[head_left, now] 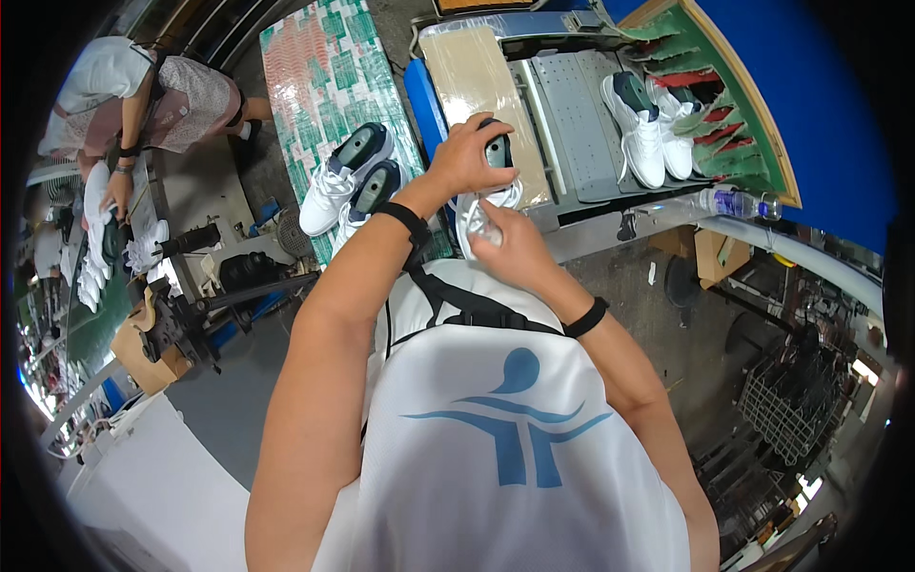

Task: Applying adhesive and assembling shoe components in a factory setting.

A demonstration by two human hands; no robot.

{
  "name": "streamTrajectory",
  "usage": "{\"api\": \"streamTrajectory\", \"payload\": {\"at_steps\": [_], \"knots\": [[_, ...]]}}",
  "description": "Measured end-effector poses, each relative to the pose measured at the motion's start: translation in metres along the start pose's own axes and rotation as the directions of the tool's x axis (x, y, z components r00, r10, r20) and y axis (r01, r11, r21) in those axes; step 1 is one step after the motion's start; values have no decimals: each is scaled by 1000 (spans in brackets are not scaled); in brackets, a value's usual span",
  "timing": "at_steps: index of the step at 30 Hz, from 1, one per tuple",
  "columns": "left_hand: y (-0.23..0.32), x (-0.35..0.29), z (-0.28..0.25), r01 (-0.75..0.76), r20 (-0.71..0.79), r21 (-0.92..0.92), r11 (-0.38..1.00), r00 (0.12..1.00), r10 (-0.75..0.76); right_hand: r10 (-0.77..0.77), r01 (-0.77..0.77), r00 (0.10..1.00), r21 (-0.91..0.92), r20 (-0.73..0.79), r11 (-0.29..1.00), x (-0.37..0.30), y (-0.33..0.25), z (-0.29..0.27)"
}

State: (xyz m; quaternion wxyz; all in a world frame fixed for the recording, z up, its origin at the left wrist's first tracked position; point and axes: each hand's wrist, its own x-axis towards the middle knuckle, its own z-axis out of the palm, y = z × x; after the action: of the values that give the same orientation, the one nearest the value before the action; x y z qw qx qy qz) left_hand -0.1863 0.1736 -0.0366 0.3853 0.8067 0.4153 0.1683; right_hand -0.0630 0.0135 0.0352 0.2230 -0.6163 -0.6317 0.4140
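Observation:
A white lace-up sneaker (467,226) with a dark shoe last (498,153) in its opening is just in front of me, its toe toward my body. My left hand (467,157) is closed round the heel end, its thumb and fingers on either side of the last. My right hand (515,246) pinches at the white laces and upper near the toe half, partly covering them. To the left, two white sneakers (327,198) with dark lasts in them rest on a green-and-white patterned table (295,91).
At the right, white sneakers (640,153) sit on a grey perforated conveyor (572,105) by a machine opening with ragged strip curtains (710,81). A plastic bottle (739,204) lies on the rail. A co-worker (143,105) handles shoes at far left. A wire basket (786,405) stands lower right.

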Motion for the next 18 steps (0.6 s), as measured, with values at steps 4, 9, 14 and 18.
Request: {"api": "streamTrajectory", "payload": {"at_steps": [4,9,14,18], "knots": [[0,-2,-1,10,-22,9,1000,1000,-10,74,-84,996,218,51,972,-42,5,-24],[0,-3,-2,32,-35,27,999,999,-31,46,-49,991,20,122,999,-38,-9,-49],[8,1,-1,15,-4,-7,1000,1000,-15,-105,113,994,-306,42,945,-11,2,-10],[3,-2,0,8,-9,-9,1000,1000,-8,61,-72,990,82,127,994,-17,0,-16]]}}
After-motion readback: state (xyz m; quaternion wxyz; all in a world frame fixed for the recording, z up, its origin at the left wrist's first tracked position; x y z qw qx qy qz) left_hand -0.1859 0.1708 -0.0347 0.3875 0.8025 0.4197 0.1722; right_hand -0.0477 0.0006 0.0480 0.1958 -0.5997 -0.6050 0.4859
